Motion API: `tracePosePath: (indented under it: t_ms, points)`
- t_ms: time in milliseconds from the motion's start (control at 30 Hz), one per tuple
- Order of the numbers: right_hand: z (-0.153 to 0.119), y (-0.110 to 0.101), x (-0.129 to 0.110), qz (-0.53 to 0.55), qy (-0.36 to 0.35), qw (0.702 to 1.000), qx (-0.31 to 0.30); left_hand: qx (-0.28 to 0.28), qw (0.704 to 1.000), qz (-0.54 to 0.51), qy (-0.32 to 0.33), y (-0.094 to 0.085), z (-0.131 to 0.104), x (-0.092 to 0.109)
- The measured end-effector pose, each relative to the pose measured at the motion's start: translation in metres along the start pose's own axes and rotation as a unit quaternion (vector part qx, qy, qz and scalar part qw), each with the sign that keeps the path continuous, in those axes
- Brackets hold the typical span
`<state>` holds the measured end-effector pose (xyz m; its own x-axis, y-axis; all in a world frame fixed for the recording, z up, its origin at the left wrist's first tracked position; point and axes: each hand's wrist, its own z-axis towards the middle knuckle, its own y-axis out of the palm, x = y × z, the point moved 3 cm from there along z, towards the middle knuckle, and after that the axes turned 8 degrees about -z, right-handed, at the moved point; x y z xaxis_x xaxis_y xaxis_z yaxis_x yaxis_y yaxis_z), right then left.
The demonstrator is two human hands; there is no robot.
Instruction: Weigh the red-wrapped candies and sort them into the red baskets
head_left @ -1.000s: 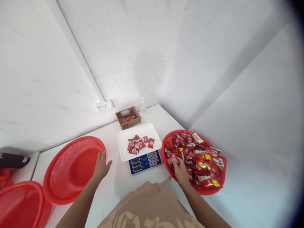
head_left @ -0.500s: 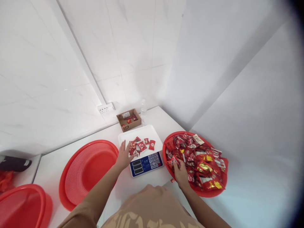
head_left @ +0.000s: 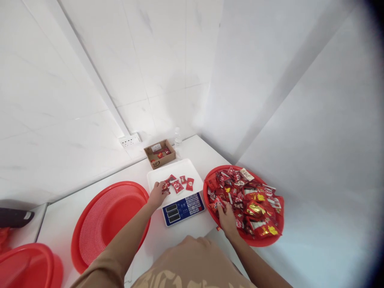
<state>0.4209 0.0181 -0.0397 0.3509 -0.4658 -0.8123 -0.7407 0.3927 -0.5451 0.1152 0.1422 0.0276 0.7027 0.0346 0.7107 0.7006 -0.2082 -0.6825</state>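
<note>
left hand (head_left: 157, 195) curled at the wrapped candies (head_left: 177, 186) on the white tray (head_left: 192, 170) of the digital scale (head_left: 183, 209), can't really tell if it's gripping any | right hand (head_left: 227, 218) pinching a red candy packet (head_left: 215, 205) inside the loaded red plastic basket (head_left: 258, 242)

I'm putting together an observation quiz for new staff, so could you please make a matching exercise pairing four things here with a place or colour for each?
1. Left hand
2. Right hand
3. Cardboard box
4. Scale panel

A. Blue
B. At the basket full of packets
C. Beyond the white tray, towards the wall
D. At the white tray's near left edge

Pairs: 1-D, 2-B, 3-C, 4-A
</note>
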Motion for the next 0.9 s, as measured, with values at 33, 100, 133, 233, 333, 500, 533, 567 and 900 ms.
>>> tracePosePath:
  t_ms: [33,100,133,233,333,500,533,567,900]
  points:
    - [0.000,0.000,0.000,0.001,0.002,1.000,-0.004,0.017,1.000,-0.008,0.000,-0.007,-0.004,0.000]
    - [0.000,0.001,0.002,0.002,0.008,1.000,-0.010,0.074,0.997,-0.033,-0.001,-0.026,-0.014,-0.004]
    - [0.001,0.001,0.003,0.002,0.010,1.000,-0.010,0.109,0.993,-0.049,-0.006,-0.039,-0.021,-0.008]
    - [0.002,0.001,0.004,-0.007,0.006,1.000,-0.008,0.185,0.979,-0.071,-0.043,-0.074,-0.047,-0.027]
    - [0.003,0.001,0.003,-0.021,0.009,1.000,-0.002,0.194,0.975,-0.005,-0.106,-0.096,-0.074,-0.053]
    - [0.003,0.002,0.002,-0.020,0.018,1.000,-0.013,0.231,0.956,0.159,-0.086,-0.089,-0.090,-0.071]
    - [0.003,0.002,0.002,-0.018,0.019,1.000,-0.014,0.236,0.954,0.175,-0.060,-0.082,-0.087,-0.068]
    - [0.003,0.002,0.001,-0.016,0.022,1.000,-0.014,0.235,0.954,0.183,-0.033,-0.073,-0.083,-0.064]
    - [0.003,0.003,0.003,-0.010,0.027,1.000,-0.001,0.039,0.985,0.150,0.075,0.035,0.001,0.012]
